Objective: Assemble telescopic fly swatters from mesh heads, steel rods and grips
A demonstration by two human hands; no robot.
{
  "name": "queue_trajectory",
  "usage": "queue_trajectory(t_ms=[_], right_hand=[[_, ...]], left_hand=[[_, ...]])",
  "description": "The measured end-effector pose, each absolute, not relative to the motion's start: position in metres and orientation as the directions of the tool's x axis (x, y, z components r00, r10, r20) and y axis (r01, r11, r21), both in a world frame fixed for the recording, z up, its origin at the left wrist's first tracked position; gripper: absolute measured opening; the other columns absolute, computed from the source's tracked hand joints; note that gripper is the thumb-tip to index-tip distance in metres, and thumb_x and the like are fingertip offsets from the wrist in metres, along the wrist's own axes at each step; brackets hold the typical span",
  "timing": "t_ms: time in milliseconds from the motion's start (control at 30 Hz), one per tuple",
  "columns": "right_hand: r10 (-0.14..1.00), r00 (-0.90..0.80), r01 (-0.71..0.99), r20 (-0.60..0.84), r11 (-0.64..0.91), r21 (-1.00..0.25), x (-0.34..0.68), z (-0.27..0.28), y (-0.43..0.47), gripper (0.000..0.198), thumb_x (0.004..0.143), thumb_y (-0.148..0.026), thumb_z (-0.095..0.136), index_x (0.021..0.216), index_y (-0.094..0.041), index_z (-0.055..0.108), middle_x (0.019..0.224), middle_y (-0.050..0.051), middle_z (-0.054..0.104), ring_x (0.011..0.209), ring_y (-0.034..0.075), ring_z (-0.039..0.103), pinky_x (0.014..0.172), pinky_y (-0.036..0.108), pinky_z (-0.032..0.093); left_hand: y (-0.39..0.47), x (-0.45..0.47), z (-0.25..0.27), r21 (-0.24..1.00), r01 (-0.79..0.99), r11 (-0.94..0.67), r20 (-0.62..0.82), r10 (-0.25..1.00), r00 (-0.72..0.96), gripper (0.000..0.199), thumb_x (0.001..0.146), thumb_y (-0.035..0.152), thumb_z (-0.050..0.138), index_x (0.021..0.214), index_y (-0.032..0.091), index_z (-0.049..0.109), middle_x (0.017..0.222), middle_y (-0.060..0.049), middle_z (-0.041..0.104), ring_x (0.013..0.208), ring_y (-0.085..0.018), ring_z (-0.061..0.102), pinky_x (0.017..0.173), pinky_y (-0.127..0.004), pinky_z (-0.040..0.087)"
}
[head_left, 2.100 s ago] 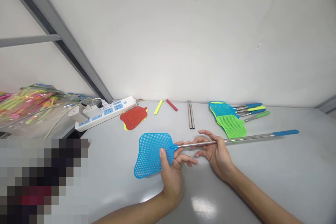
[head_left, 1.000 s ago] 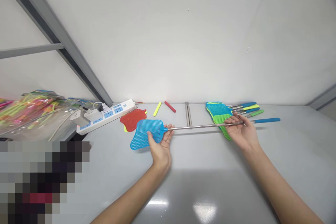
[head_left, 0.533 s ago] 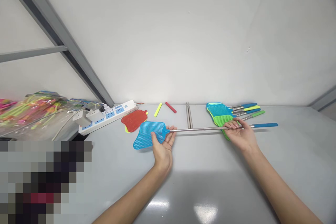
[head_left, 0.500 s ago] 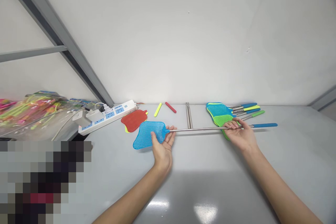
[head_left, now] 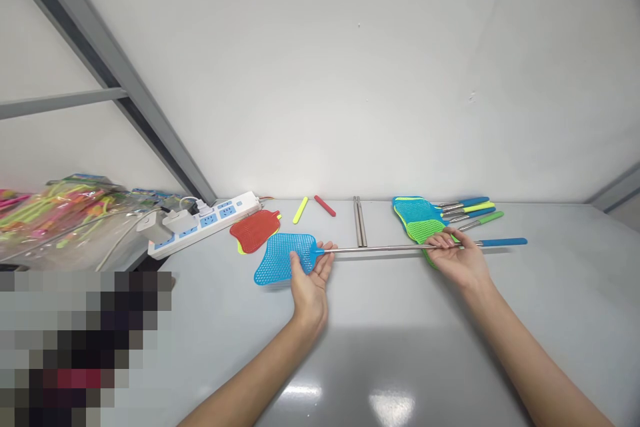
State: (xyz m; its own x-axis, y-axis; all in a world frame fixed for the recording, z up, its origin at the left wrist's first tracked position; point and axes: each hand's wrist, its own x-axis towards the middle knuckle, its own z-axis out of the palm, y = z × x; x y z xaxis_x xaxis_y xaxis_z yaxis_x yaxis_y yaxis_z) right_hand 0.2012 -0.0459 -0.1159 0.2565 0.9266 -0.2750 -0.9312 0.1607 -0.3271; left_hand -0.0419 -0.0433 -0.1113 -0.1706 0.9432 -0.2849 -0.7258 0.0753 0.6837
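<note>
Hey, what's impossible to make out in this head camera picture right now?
All in the head view:
Part of the blue swatter's rod: covered by the right hand.
Most of the yellow mesh head: under the red mesh head.
Plastic bags' full extent: cut off by the left edge.
Lower left corner: masked by a pixelated patch.

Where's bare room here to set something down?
Bare tabletop lies between the forearms and right of the held swatter's blue handle. It's crowded by the power strip and red swatter head, and at the swatter stack behind the right hand.
</note>
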Motion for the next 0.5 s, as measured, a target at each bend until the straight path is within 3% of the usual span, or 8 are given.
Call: queue_trajectory(t_ms=[300,500], right_hand=[[0.924,0.255,-0.932,-0.285,0.156,-0.328,0.2031,-0.1189,-0.0450,0.015,0.071,-0.008,0.036,0.062,-0.018,0.031,0.050,-0.007,0.021,0.039,0.006,0.029,0.040,0.020,0.032],[0.930,0.242,-0.931,-0.277,0.142,-0.336,0.2068,-0.1226,-0.0447,0.014,0.072,-0.008,0.035,0.063,-0.019,0.032,0.050,-0.007,0.020,0.039,0.007,0.029,0.039,0.020,0.032]], left_hand=[[-0.0419,-0.0404,-0.1144,0.695,-0.715,0.067,-0.288,0.938,-0.192,0.030,0.080,0.033,0.037,0.081,0.009,0.056,0.087,-0.012,0.063,0.087,-0.019,0.060,0.084,-0.032,0.043],[-0.0417,-0.0397,-0.1119,0.672,-0.741,0.011,-0.312,0.911,-0.269,0.014,0.076,0.022,0.042,0.078,0.014,0.053,0.073,-0.004,0.062,0.076,-0.015,0.061,0.081,-0.033,0.044]])
